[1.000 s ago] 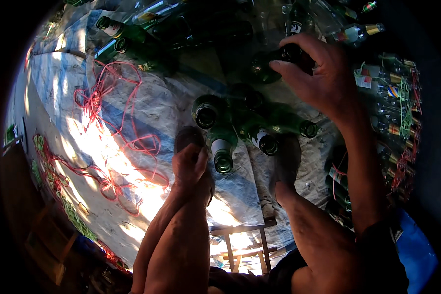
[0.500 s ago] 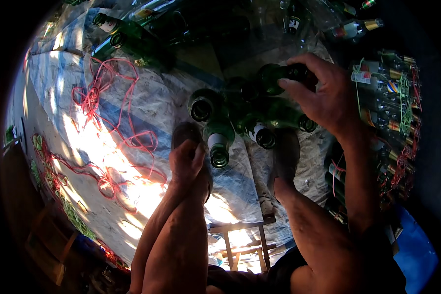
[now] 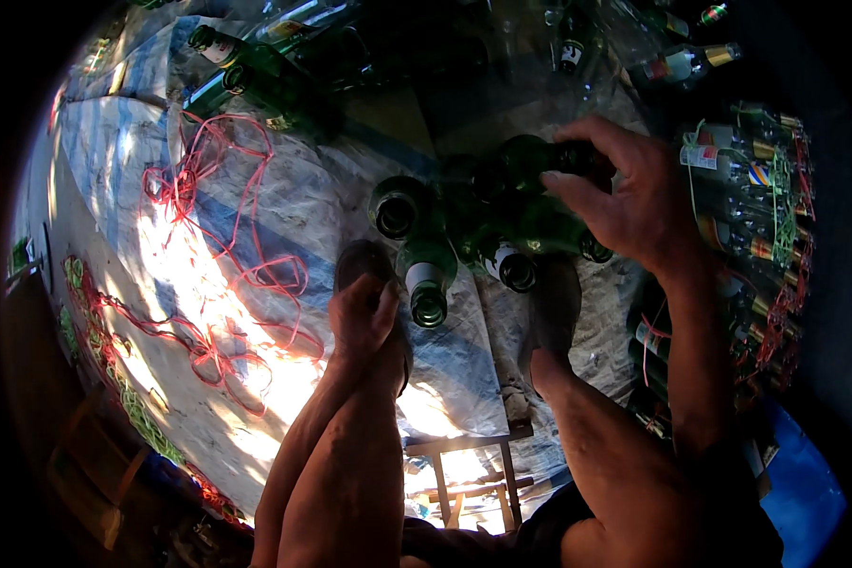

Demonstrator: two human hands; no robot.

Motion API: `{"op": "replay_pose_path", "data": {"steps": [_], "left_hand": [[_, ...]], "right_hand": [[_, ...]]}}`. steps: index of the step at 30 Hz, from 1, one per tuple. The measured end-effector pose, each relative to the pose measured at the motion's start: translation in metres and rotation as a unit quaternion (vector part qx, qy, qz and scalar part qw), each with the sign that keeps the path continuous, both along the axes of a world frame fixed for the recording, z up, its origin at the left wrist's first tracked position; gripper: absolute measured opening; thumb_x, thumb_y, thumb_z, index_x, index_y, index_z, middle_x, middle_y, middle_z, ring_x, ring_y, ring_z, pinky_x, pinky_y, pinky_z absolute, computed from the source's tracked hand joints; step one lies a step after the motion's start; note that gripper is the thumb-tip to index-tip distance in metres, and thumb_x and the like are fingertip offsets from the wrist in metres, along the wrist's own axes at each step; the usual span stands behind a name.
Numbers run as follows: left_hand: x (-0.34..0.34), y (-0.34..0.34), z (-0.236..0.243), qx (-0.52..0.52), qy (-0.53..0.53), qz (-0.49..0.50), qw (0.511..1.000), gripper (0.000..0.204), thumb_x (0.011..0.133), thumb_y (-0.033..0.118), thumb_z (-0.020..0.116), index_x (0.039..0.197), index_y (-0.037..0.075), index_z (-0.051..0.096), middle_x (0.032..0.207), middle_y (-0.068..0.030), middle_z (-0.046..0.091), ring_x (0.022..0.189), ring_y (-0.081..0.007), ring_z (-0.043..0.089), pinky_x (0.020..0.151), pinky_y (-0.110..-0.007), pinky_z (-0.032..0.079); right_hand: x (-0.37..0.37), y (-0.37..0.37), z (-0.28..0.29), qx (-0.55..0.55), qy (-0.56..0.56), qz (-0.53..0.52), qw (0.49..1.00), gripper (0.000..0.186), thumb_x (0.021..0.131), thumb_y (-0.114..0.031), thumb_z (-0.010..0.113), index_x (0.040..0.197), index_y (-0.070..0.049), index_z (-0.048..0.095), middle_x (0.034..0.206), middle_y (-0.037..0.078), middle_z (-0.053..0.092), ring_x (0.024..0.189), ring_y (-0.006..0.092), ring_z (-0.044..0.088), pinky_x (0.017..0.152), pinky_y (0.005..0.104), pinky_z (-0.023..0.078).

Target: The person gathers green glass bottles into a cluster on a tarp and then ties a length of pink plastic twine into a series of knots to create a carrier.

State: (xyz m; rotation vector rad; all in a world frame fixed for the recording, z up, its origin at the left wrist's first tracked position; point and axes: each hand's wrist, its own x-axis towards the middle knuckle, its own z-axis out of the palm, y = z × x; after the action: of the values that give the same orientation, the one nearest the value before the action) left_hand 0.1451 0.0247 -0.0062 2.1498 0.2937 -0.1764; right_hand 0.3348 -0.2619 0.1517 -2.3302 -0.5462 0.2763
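- The right hand (image 3: 630, 194), at two o'clock from the middle of the view, has its thumb and fingers curved round the neck of the held bottle (image 3: 525, 156).
- That bottle lies at one o'clock, body toward the cluster; the hand hides its far end, and in this shade its glass is probably green.
- The left hand (image 3: 360, 312), between eight and nine o'clock, is curled into a loose fist above the left shoe (image 3: 360, 260), covering part of it.
- Around them: red twine (image 3: 175, 185) tangled toward nine o'clock, a wooden frame (image 3: 469, 441) below, near six, and strapped bottles (image 3: 717, 156) between two and three, bound with green and red strands.
- The right shoe (image 3: 556, 308) is partly behind the green bottles (image 3: 428, 260).
- Those are smooth, round-mouthed glass, some labelled in white; the ground sheet (image 3: 322, 180) is creased, white with blue stripes.
- Counted: five green bottles in the cluster besides the held one, two shoes, two bottle mouths showing in the dark heap (image 3: 284, 90) at eleven.
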Motion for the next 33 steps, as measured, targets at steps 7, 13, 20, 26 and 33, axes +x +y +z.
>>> {"op": "replay_pose_path", "data": {"steps": [7, 13, 20, 26, 33], "left_hand": [[0.000, 0.002, 0.001, 0.005, -0.017, 0.007, 1.000, 0.017, 0.087, 0.017, 0.071, 0.078, 0.004, 0.064, 0.066, -0.0112, 0.063, 0.056, -0.0183, 0.059, 0.056, -0.032, 0.047], [0.001, 0.001, 0.002, -0.012, 0.012, 0.018, 1.000, 0.013, 0.085, 0.016, 0.070, 0.080, 0.006, 0.065, 0.066, -0.0117, 0.063, 0.057, -0.0222, 0.063, 0.056, -0.033, 0.048], [-0.001, 0.000, -0.002, 0.002, -0.017, 0.022, 1.000, 0.015, 0.087, 0.015, 0.071, 0.078, 0.004, 0.066, 0.063, -0.0104, 0.063, 0.055, -0.0150, 0.062, 0.053, -0.030, 0.046], [0.000, 0.001, 0.001, -0.018, -0.003, 0.022, 1.000, 0.016, 0.088, 0.014, 0.070, 0.078, 0.003, 0.065, 0.062, -0.0091, 0.062, 0.056, -0.0117, 0.060, 0.053, -0.029, 0.046], [0.004, 0.000, 0.009, -0.035, 0.013, 0.026, 0.999, 0.016, 0.089, 0.014, 0.069, 0.080, 0.002, 0.064, 0.061, -0.0077, 0.060, 0.058, -0.0083, 0.056, 0.053, -0.028, 0.044]], "right_hand": [[-0.001, 0.004, 0.004, 0.003, 0.026, -0.003, 1.000, 0.032, 0.083, -0.014, 0.080, 0.108, -0.001, 0.066, 0.082, 0.014, 0.071, 0.074, 0.0194, 0.075, 0.058, 0.0316, 0.054], [-0.002, 0.002, 0.005, -0.004, 0.035, -0.022, 0.999, 0.033, 0.081, -0.011, 0.078, 0.112, -0.001, 0.068, 0.082, 0.004, 0.067, 0.068, 0.0082, 0.057, 0.062, 0.0263, 0.047], [-0.002, 0.003, 0.002, -0.012, 0.038, -0.016, 0.999, 0.034, 0.083, -0.013, 0.077, 0.112, -0.002, 0.066, 0.079, 0.006, 0.065, 0.065, 0.0098, 0.056, 0.059, 0.0282, 0.045], [0.002, -0.001, 0.005, -0.048, 0.067, -0.002, 0.997, 0.039, 0.085, -0.021, 0.078, 0.118, -0.005, 0.065, 0.071, 0.006, 0.060, 0.059, 0.0122, 0.054, 0.053, 0.0302, 0.042], [0.000, -0.002, 0.011, -0.016, 0.068, 0.011, 0.998, 0.048, 0.082, -0.027, 0.082, 0.121, -0.005, 0.064, 0.070, 0.007, 0.063, 0.061, 0.0126, 0.058, 0.055, 0.0308, 0.045]]}}
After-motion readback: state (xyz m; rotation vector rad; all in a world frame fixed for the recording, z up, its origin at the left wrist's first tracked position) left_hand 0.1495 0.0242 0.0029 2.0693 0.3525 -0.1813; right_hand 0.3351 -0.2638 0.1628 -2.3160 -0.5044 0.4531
